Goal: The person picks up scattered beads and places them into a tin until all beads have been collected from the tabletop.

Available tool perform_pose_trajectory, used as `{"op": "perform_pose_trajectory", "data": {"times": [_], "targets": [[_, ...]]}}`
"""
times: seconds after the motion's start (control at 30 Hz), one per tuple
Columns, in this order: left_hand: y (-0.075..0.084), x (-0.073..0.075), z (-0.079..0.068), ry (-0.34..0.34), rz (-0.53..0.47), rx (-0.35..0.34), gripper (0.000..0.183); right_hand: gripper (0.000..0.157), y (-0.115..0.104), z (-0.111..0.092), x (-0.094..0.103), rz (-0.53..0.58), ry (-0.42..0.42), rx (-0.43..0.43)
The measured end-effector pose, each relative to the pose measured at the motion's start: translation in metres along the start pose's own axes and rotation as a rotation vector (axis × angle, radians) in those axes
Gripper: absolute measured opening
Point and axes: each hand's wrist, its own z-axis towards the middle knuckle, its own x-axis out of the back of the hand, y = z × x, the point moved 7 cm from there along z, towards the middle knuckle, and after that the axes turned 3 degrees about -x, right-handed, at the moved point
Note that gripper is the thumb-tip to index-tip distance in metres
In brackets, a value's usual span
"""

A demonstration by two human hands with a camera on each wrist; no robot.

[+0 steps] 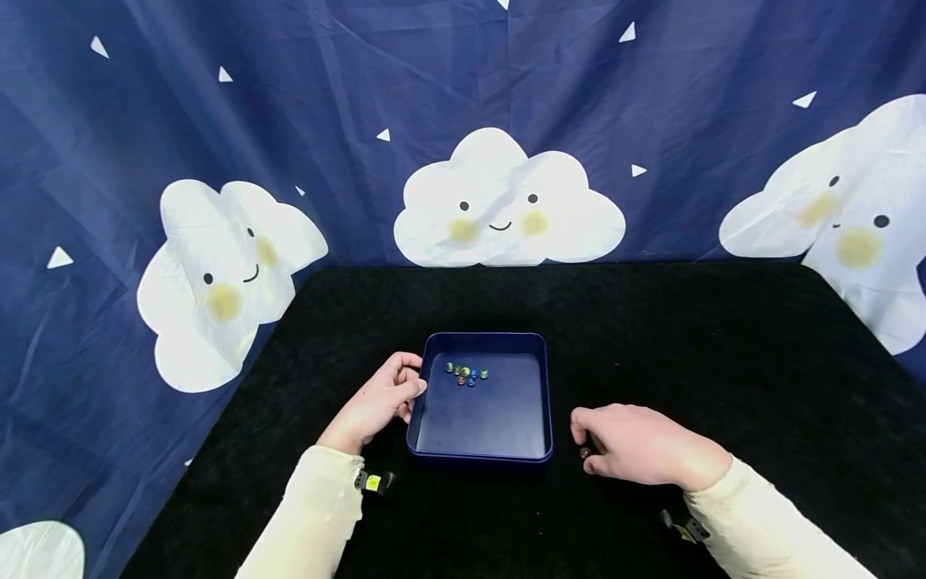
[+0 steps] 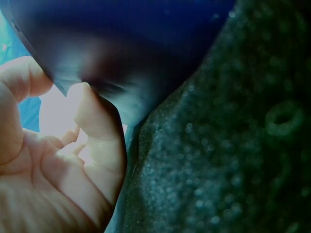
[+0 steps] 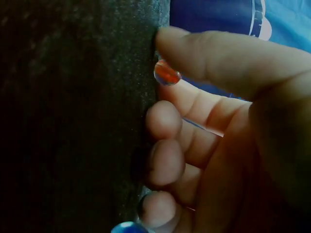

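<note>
A dark blue square tray (image 1: 480,459) lies on the black cloth, with several small glass marbles (image 1: 465,372) gathered near its back left. My left hand (image 1: 379,402) grips the tray's left wall, thumb at the rim and fingers outside; the left wrist view shows this hand (image 2: 73,141) against the blue tray wall (image 2: 160,43). To the right of the tray, my right hand (image 1: 640,446) is low over the cloth, a marble (image 1: 585,453) between its thumb and index finger. Close up, that marble (image 3: 166,73) is clear with orange-red inside. The other right fingers (image 3: 167,162) curl near the cloth.
A blue marble (image 3: 129,227) shows below the little finger in the right wrist view. Black cloth (image 1: 687,338) covers the table around the tray. Behind it hangs a blue curtain (image 1: 347,96) with white clouds.
</note>
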Motion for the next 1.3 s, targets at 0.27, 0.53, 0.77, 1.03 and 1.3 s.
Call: {"op": "perform_pose_trajectory", "data": {"times": [0.27,0.53,0.77,1.03,1.3], "targets": [[0.0,0.0,0.001,-0.001,0.003,0.0,0.04,0.028,-0.001,-0.001,0.0,0.001,0.017,0.052],[0.002,-0.002,0.001,-0.007,-0.006,-0.002,0.04,0.024,-0.01,-0.002,0.013,0.002,0.115,0.097],[0.001,-0.001,0.0,-0.001,-0.003,0.005,0.038,0.022,-0.024,0.001,0.033,-0.013,0.274,0.159],[0.001,-0.002,0.0,-0.008,-0.008,0.001,0.039,0.018,-0.039,0.009,0.039,-0.013,0.358,0.219],[0.002,-0.003,-0.001,0.0,-0.008,-0.002,0.038,0.013,-0.053,0.02,0.04,-0.036,0.407,0.242]]}}
